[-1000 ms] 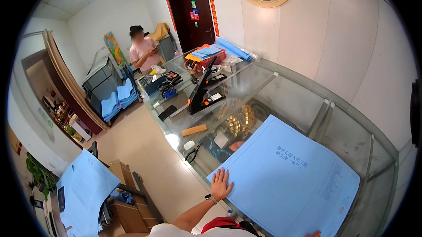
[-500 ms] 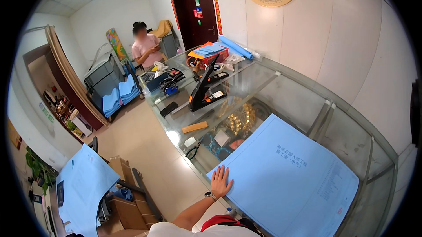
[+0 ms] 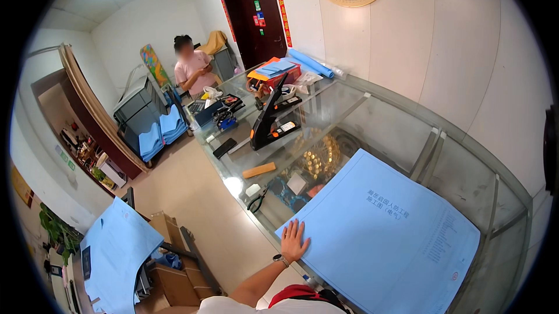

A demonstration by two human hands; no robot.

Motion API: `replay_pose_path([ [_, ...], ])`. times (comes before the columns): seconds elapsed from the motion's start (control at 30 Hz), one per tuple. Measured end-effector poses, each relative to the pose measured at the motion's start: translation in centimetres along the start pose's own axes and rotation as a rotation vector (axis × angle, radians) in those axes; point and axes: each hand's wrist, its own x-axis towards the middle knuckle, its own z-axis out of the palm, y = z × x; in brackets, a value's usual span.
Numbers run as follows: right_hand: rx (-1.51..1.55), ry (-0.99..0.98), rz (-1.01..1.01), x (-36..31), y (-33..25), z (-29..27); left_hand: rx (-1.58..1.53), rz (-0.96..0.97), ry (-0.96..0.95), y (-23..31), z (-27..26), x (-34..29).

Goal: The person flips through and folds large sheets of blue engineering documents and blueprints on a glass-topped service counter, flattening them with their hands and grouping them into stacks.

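Observation:
My left hand lies flat with its fingers spread on the near left corner of a large blue paper document, and a watch circles that wrist. The document rests on a glass-topped table, with printed text on its upper side. Just beyond its left edge are black-handled pliers, a small white block and a light wooden block. Farther back a heavy-duty black stapler stands with its lever raised. My right hand is out of the picture.
A black phone lies near the table's left edge. At the far end are a red box and blue paper rolls. At lower left, a blue sheet drapes over a machine beside cardboard boxes. A person stands beyond the table.
The view has shifted slightly, so the room's contents sit a little differently in the picture. My left hand stays flat on the blue document.

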Motion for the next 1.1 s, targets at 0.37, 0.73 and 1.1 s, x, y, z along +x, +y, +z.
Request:
replay_pose_path([
  [0.37,0.061,-0.011,0.131,-0.7,-0.7,-2.3,0.014,0.049,-0.061,-0.1,0.3,0.0],
  [0.73,-0.061,-0.484,0.308,4.9,-6.3,-10.6,0.135,-0.056,-0.354,1.2,2.2,2.6],
  [1.1,0.583,-0.448,-0.313,16.2,-25.3,-7.6,0.006,0.444,-0.270,20.0,8.4,7.4],
])
